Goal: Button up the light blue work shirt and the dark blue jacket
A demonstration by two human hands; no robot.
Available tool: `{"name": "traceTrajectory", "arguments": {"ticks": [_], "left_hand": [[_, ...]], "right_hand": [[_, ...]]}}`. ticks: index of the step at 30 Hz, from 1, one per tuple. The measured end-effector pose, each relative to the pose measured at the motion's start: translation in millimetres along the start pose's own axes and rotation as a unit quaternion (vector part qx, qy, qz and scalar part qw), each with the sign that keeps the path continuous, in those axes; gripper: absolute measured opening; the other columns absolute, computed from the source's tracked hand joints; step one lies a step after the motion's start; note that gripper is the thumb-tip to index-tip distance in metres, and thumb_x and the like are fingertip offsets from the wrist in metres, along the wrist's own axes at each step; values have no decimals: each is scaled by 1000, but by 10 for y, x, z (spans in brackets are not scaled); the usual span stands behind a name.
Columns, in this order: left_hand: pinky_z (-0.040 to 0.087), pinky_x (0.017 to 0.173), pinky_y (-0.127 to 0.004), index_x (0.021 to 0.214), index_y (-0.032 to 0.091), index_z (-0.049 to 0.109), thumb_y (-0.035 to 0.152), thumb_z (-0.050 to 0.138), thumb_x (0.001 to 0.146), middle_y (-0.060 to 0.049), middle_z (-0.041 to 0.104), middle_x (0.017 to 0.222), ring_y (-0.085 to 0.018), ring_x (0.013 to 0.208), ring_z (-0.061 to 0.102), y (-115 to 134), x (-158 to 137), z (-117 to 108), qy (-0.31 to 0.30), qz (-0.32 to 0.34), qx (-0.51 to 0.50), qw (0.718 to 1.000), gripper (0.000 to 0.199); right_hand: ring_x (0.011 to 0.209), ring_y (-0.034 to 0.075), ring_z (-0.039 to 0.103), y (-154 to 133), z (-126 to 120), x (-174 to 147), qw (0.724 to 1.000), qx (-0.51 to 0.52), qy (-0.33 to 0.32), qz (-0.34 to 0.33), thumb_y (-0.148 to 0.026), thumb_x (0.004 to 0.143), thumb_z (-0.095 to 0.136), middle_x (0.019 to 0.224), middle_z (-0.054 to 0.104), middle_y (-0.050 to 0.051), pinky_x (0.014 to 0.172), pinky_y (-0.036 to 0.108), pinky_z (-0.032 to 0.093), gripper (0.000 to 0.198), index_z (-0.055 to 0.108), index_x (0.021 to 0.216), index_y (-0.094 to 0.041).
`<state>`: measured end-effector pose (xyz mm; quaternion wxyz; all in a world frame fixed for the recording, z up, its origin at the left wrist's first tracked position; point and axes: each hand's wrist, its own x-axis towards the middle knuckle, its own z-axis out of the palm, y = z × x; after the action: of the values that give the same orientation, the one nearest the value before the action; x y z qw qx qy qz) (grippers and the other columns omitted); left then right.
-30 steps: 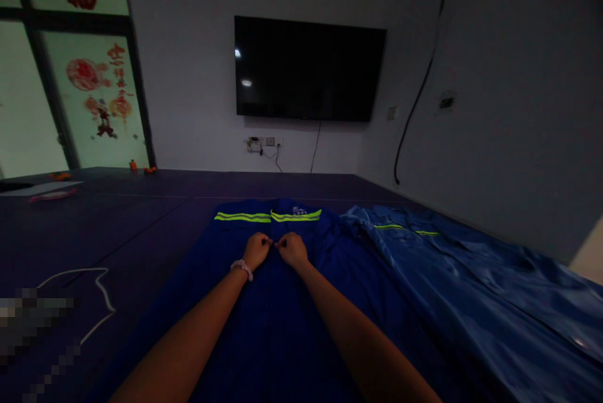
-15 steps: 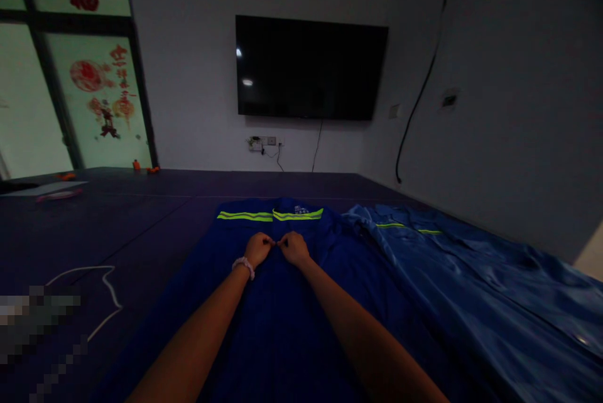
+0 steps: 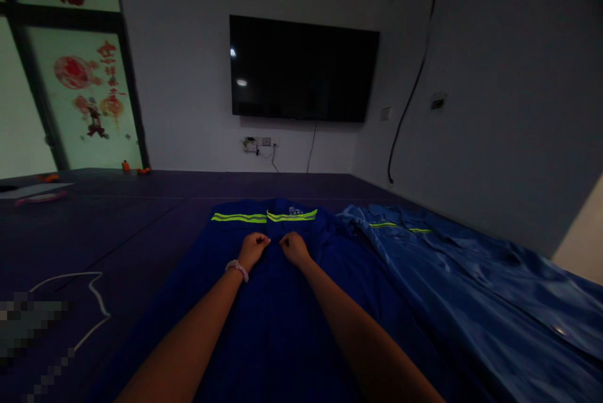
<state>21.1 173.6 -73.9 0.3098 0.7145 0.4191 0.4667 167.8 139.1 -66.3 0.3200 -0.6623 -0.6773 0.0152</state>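
Dim light is blurring the fingertips of the left hand (image 3: 253, 248) and right hand (image 3: 294, 248); both are curling above the dark blue garment (image 3: 268, 321), yet whether they are pinching cloth I cannot tell; the frame's lower edge is cutting off its near end; it is lying spread on the purple surface (image 3: 155, 214), yellow-green bands (image 3: 240, 218) crossing it; white lettering (image 3: 296, 211), seemingly unreadable, is sitting above one band; a lighter blue garment (image 3: 452, 271) is lying rumpled alongside.
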Motion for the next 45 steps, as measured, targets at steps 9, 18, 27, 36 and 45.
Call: {"name": "traceTrajectory", "arguments": {"ticks": [9, 18, 27, 36, 45], "left_hand": [[45, 70, -28, 69, 15, 66, 27, 52, 69, -5, 68, 75, -17, 73, 60, 20, -6, 0, -10, -1, -18, 1000, 19], [44, 68, -26, 66, 15, 65, 28, 50, 70, -5, 67, 72, -17, 73, 60, 5, -2, -4, -9, -5, -8, 1000, 20], [44, 69, -26, 68, 15, 65, 21, 49, 73, -4, 65, 71, -15, 72, 59, 32, -9, -13, -8, 10, 33, 999, 17], [43, 69, -25, 69, 14, 64, 7, 56, 67, -3, 63, 71, -13, 68, 57, 118, -58, 10, -12, 45, 84, 995, 11], [45, 65, -26, 73, 12, 65, 10, 60, 65, -4, 64, 71, -13, 66, 57, 118, -72, 14, -10, 59, 90, 994, 10]], "right_hand": [[79, 14, 61, -56, 71, -41, 999, 49, -2, -10, -25, 78, 56, 86, 68, 5, 70, 21, 42, 15, 70, 82, -18], [77, 14, 62, -47, 96, -16, 999, 50, -1, 20, -27, 78, 57, 86, 68, 5, 65, 21, 42, 15, 68, 80, -17], [77, 15, 62, -130, 71, -49, 998, 35, -7, 54, -26, 76, 56, 85, 69, 5, 62, 20, 40, 14, 67, 79, -18], [80, 16, 62, -160, 41, -75, 998, 25, -7, 62, -25, 75, 56, 83, 69, 4, 63, 21, 40, 14, 68, 78, -19], [77, 15, 62, -147, 39, -63, 997, 30, -3, 70, -25, 77, 54, 81, 70, 3, 61, 20, 39, 15, 69, 77, -19]]}}
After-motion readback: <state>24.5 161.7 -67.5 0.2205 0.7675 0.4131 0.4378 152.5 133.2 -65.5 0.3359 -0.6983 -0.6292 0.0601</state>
